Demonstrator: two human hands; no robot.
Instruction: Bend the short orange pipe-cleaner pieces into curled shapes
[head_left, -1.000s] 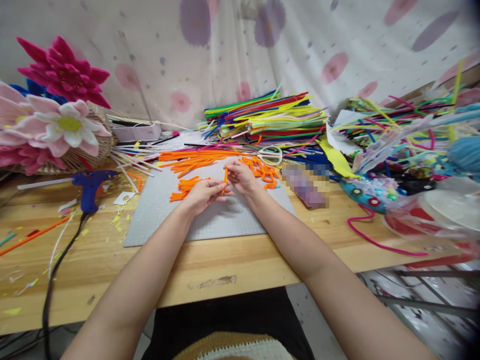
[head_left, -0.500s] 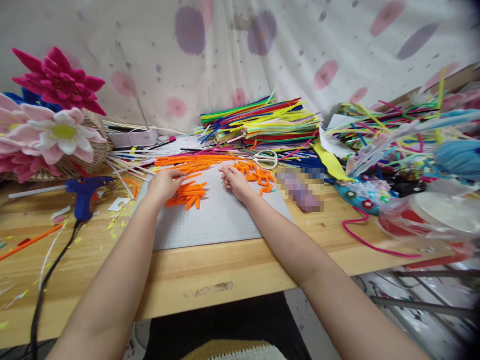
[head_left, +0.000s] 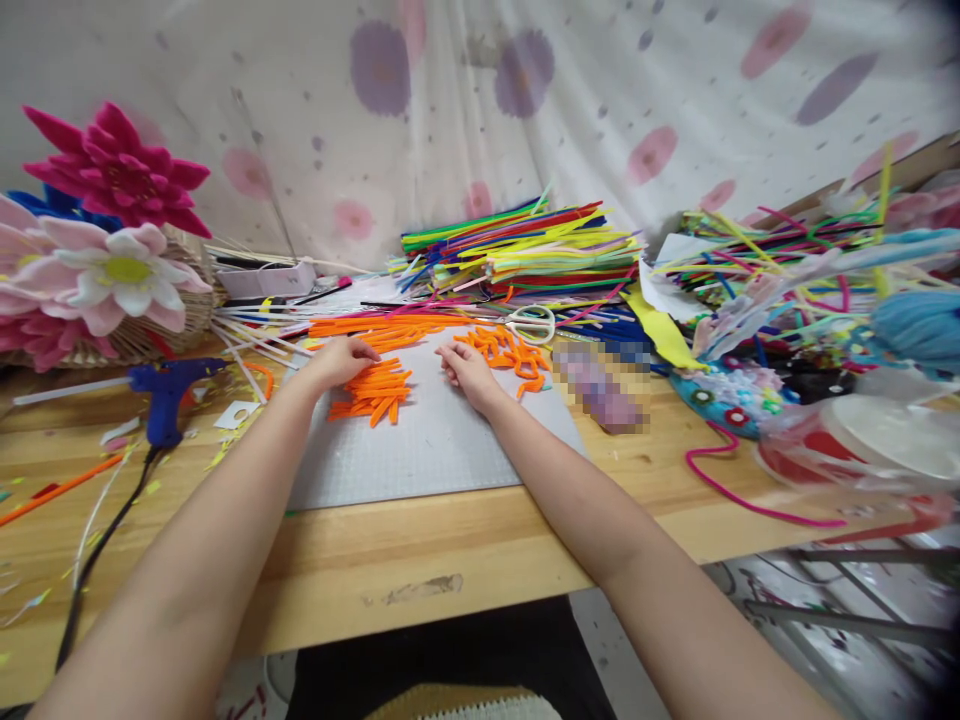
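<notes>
My left hand (head_left: 343, 362) reaches over the left part of a grey cutting mat (head_left: 420, 465). Its fingers are bent together at the upper edge of a pile of short orange pipe cleaner pieces (head_left: 380, 388); anything between the fingertips is hidden. To the right, my right hand (head_left: 466, 374) hovers over or rests on the mat with curled fingers, thumb near index; I cannot make out anything in it. Beside that hand lie bent orange pipe cleaners (head_left: 504, 348). Long straight orange pipe cleaners (head_left: 360, 327) stretch along the mat's far edge.
A blue glue gun (head_left: 169, 400) with a black cord lies at left, near felt-like flowers (head_left: 124, 270). White-handled scissors (head_left: 534, 322) lie behind the mat. Bundled colourful pipe cleaners (head_left: 547, 245) are stacked at the back. A plastic-wrapped tub (head_left: 885, 440) stands at right.
My left hand has shifted slightly right over the orange pile; the piece that stuck out by its fingertips no longer stands apart. My right hand has moved slightly down and left.
</notes>
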